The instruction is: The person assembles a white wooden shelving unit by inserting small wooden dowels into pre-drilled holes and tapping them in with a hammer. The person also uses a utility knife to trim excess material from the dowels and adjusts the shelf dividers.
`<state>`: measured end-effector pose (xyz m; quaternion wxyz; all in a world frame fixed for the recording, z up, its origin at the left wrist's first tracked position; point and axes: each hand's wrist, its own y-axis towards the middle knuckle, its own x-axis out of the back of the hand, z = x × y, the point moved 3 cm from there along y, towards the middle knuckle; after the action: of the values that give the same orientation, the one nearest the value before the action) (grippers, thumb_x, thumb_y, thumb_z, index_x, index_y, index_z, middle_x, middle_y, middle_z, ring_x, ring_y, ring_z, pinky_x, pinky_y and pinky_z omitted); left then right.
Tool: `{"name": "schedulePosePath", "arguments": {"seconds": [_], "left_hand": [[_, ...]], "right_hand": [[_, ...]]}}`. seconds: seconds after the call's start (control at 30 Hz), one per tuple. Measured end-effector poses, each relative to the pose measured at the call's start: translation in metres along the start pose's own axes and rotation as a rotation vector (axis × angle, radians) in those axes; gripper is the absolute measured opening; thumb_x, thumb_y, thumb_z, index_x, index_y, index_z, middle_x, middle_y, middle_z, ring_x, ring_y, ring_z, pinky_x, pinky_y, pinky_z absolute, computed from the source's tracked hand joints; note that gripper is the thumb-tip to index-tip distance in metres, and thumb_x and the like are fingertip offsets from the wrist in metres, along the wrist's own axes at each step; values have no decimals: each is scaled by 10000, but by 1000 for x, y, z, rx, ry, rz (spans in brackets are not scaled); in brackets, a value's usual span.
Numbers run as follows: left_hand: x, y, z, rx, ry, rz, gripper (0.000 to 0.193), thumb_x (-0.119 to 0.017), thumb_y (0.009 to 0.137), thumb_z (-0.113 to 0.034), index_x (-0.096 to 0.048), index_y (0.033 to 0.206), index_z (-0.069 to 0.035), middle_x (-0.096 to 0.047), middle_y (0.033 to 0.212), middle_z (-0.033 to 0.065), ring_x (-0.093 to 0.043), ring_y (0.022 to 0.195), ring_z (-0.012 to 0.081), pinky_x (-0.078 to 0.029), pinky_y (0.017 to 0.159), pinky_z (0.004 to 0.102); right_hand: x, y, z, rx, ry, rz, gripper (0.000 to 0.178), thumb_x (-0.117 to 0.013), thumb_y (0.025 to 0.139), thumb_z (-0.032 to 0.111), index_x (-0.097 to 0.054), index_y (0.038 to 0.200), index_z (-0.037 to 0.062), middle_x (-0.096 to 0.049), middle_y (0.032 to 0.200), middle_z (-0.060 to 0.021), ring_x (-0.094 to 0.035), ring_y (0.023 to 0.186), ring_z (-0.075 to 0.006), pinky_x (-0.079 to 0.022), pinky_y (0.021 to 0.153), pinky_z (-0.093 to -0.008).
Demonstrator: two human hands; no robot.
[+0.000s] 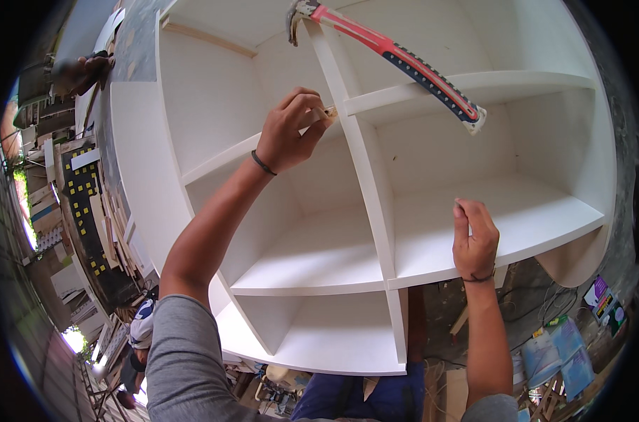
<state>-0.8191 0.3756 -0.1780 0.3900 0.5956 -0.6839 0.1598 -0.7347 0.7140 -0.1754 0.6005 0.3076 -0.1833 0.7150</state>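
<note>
White shelving fills the frame's middle, a red-and-black hammer lying across its upper centre. Left hand, upper centre, curls beside the divider, its grip unclear; right hand, centre right, presses fingertips together, contents indiscernible.

Woodworking shop, by the look of it.
White shelf unit fills centre, claw hammer lying across its edges at 1 o'clock. Loose wood strips at 9, cut boards just below them, another person at 8, dark cables at 4.
</note>
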Motion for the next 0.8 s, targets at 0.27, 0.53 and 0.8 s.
{"name": "schedulePosePath", "arguments": {"seconds": [0.27, 0.53, 0.8], "left_hand": [[8, 3, 4, 25, -60, 85, 273, -739, 804, -76, -569, 1014, -37, -621, 1010, 98, -644, 812, 277, -541, 702, 362], [9, -1, 15, -87, 162, 195, 242, -684, 863, -166, -527, 1021, -70, -603, 974, 67, -631, 784, 278, -522, 660, 368], [5, 2, 13, -83, 166, 198, 257, -674, 877, -196, -515, 1030, -64, -588, 992, 80, -622, 864, 281, -526, 680, 371]], "right_hand": [[-3, 2, 3, -39, -4, 22, 104, -605, 930, 54, -639, 1010, -3, -655, 885, -163, -644, 779, -330, -513, 706, -352], [-8, -4, -8, -132, -48, 36, 128, -593, 945, 56, -632, 1038, -23, -654, 892, -170, -651, 787, -311, -515, 717, -341], [-40, 26, 36, -336, 220, -16, 182, -600, 957, 72, -638, 1101, -32, -626, 969, -87, -602, 824, -149, -501, 698, -264]]}}
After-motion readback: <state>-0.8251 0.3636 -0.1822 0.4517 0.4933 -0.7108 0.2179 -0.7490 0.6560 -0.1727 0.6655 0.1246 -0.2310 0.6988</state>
